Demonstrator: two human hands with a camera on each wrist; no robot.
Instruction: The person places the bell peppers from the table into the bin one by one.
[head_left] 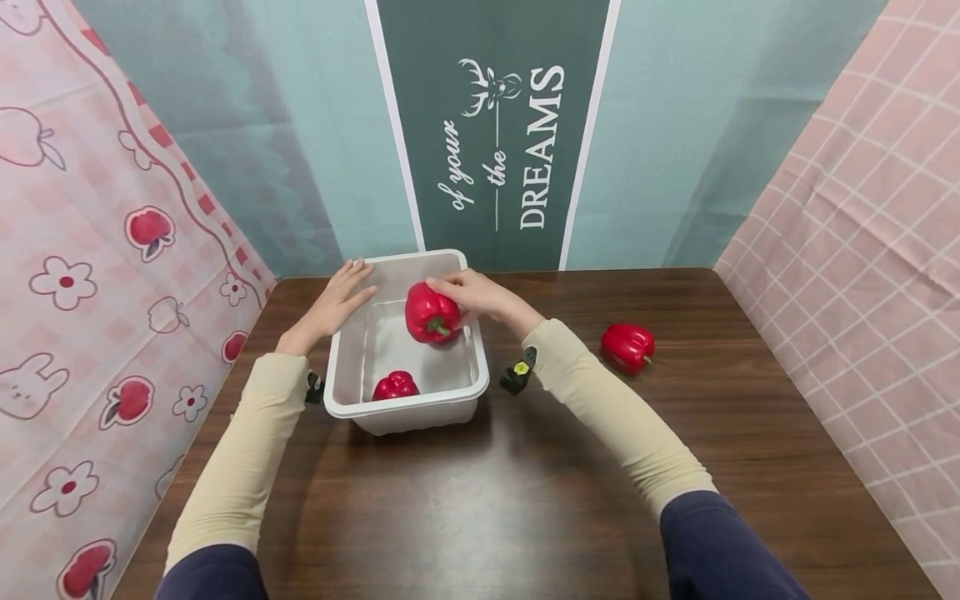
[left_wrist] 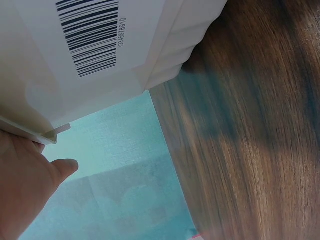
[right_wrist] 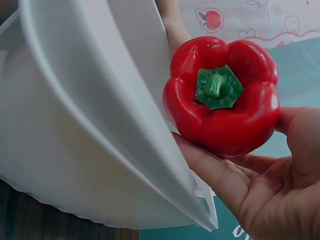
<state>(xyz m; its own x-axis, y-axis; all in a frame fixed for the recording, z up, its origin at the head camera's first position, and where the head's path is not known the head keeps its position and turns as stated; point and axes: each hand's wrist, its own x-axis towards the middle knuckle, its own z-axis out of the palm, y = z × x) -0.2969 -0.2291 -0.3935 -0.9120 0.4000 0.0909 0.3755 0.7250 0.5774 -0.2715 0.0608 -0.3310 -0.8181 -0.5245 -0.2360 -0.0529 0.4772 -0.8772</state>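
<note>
My right hand point(head_left: 480, 296) grips a red bell pepper point(head_left: 431, 314) with a green stem, over the right side of a white plastic bin point(head_left: 407, 407). The right wrist view shows the pepper point(right_wrist: 225, 125) between thumb and fingers, its stem end facing the camera, close to the bin's rim point(right_wrist: 120, 140). My left hand point(head_left: 335, 304) lies at the bin's left rim, its fingers extended. In the left wrist view that hand point(left_wrist: 25, 180) is at the rim beside the bin's barcoded outer wall point(left_wrist: 135, 60). Another red bell pepper point(head_left: 395, 385) lies inside the bin near its front wall.
A third red bell pepper point(head_left: 627, 347) lies on the dark wooden table point(head_left: 570, 500), to the right of my right forearm. Behind the table hangs a teal cloth point(head_left: 652, 125) with white lettering. Patterned pink cloths point(head_left: 90, 333) stand along both sides.
</note>
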